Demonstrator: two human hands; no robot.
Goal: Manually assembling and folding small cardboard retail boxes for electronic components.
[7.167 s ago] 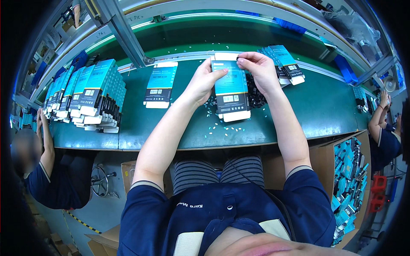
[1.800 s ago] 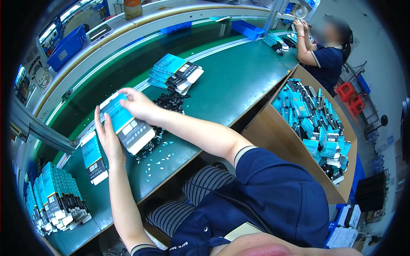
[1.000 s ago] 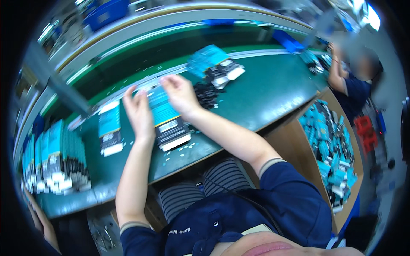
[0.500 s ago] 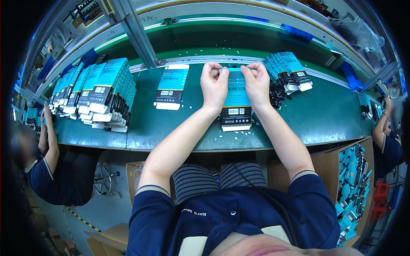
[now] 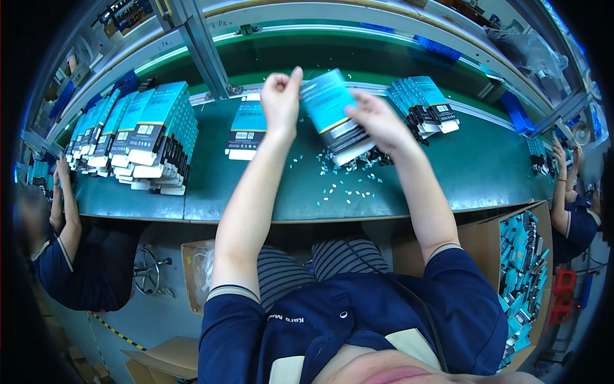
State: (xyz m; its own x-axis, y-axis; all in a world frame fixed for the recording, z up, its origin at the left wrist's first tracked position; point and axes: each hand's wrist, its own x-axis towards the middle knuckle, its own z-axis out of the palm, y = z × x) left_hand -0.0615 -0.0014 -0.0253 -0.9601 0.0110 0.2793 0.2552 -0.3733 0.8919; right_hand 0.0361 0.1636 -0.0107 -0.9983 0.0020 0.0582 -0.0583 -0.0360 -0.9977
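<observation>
My right hand grips the right edge of a small stack of flattened teal-and-black cartons, held tilted above the bench and blurred by motion. My left hand is just left of that stack, apart from it, with fingers curled and thumb pointing up. What it holds, if anything, is hidden. Beneath my left wrist, partly covered, lies another flattened carton on the green bench. Small white and teal paper bits are scattered under the held stack, beside a heap of black scraps.
Tall stacks of flattened cartons stand on the left of the green bench. A smaller fanned pile is at the back right. A cardboard box full of carton scraps stands low right. Co-workers sit at both sides.
My hands have parted. My left hand has moved left off the cartons, and my right hand has lifted and tilted them. More paper bits now show on the bench.
</observation>
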